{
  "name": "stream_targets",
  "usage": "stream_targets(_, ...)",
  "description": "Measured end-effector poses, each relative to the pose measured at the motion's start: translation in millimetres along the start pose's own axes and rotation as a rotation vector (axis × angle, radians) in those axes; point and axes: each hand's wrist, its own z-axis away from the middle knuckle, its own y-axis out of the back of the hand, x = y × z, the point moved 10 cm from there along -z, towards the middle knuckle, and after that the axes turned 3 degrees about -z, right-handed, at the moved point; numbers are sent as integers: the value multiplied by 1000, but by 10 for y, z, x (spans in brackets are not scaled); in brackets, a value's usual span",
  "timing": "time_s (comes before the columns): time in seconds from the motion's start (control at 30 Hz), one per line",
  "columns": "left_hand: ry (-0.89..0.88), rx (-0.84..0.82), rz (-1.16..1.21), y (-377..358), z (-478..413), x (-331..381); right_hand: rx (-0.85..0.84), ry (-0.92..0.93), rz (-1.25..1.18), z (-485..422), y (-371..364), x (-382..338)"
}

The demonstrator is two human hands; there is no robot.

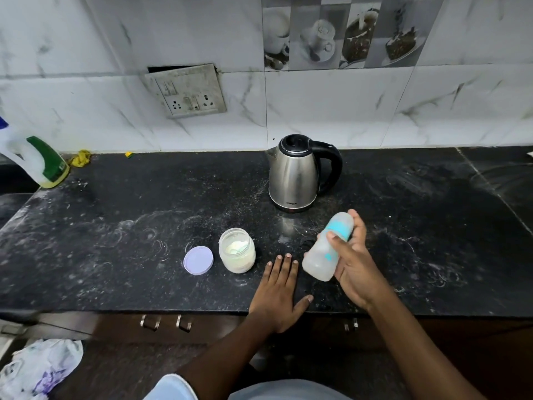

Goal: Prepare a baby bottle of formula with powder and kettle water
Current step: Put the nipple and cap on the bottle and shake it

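We hold the baby bottle [323, 255] in our right hand [357, 272], fingers and thumb wrapped round its middle. It is tilted, with the teal-collared top toward the kettle [294, 174] and the base toward us. Our left hand [278, 295] lies flat on the counter [115, 226], fingers straight, just beside the open powder jar [237, 251] and nearer to it.

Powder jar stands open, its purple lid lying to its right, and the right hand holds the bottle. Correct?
No. The head view shows the purple lid lying to the left of the jar, not its right. The jar does stand open, and the right hand holds the bottle.
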Motion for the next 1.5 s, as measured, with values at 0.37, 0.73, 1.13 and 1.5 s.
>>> stream_targets(0.37,-6,-5,5,1,-9,8,52,96,-12,14,58,-55)
stream_targets(0.73,-15,10,12,4,1,9,-70,64,-44,48,-12,82)
stream_targets(1.13,-5,-7,2,-6,-10,2,2,116,-59,35,15,-43)
stream_targets(1.5,-10,-16,-8,5,13,4,-137,42,34,81,-185,-33)
